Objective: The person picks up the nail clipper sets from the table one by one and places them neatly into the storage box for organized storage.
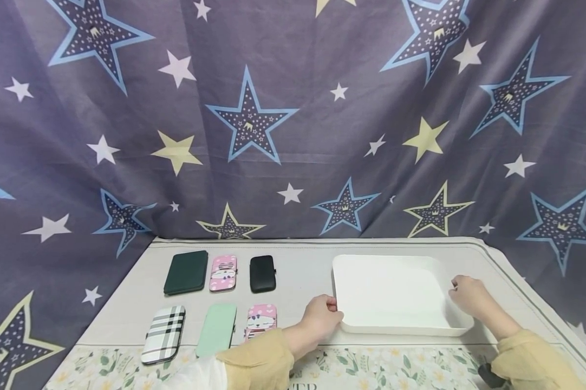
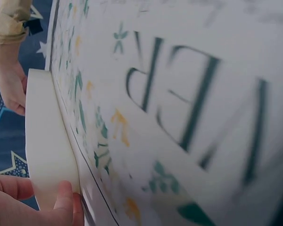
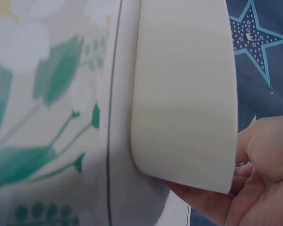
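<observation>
A shallow white rectangular tray (image 1: 395,292) sits at the right of the table. My left hand (image 1: 322,316) grips its left front corner, and in the left wrist view the fingers (image 2: 63,200) lie against the tray's outer wall (image 2: 52,136). At the right end, my right hand (image 1: 470,295) holds the tray by its side. The right wrist view has that hand (image 3: 259,183) curled at the tray's corner, some fingers passing below and behind the wall (image 3: 188,94).
Left of the tray lie several flat cases: dark green (image 1: 187,272), pink (image 1: 223,273), black (image 1: 262,274), plaid (image 1: 163,335), mint green (image 1: 217,329) and another pink one (image 1: 261,319), partly behind my left sleeve (image 1: 259,360). A star-patterned curtain (image 1: 293,157) hangs behind the table.
</observation>
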